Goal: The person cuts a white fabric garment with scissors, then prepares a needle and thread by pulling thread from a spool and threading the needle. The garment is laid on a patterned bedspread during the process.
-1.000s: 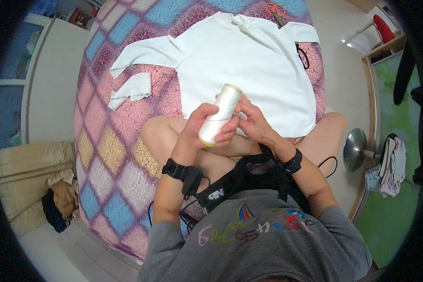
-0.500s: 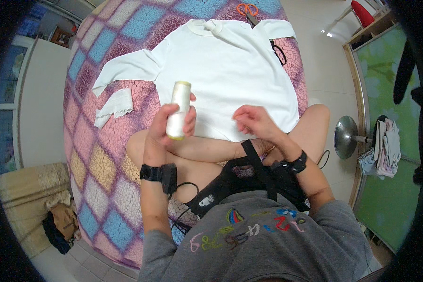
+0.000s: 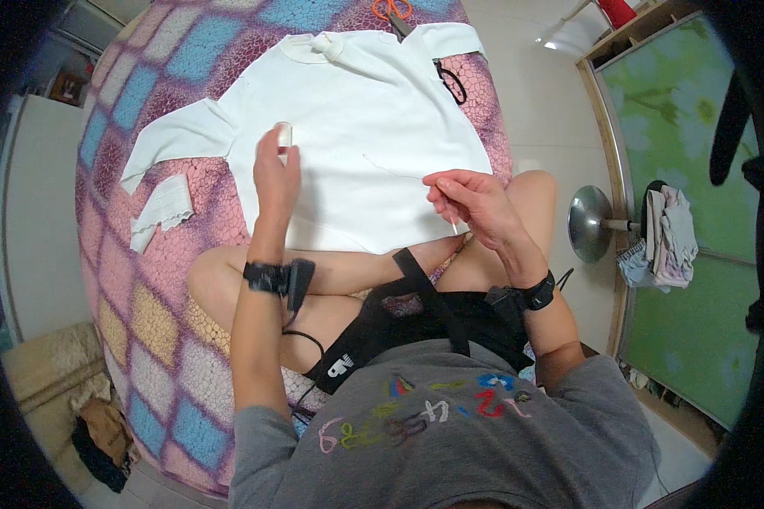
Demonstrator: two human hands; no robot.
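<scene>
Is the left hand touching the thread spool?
Touching. In the head view the left hand is wrapped around the spool, whose top end shows above the fingers, over the white shirt.

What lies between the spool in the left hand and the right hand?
In the head view, a thin white thread runs from the spool in the left hand toward the right hand, above the white shirt.

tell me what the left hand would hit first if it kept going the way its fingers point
The left hand, holding a white spool, points up the picture, away from the body. Going straight on it would probably meet the white sweatshirt spread on the quilt, near its collar; height above the cloth is unclear.
</scene>
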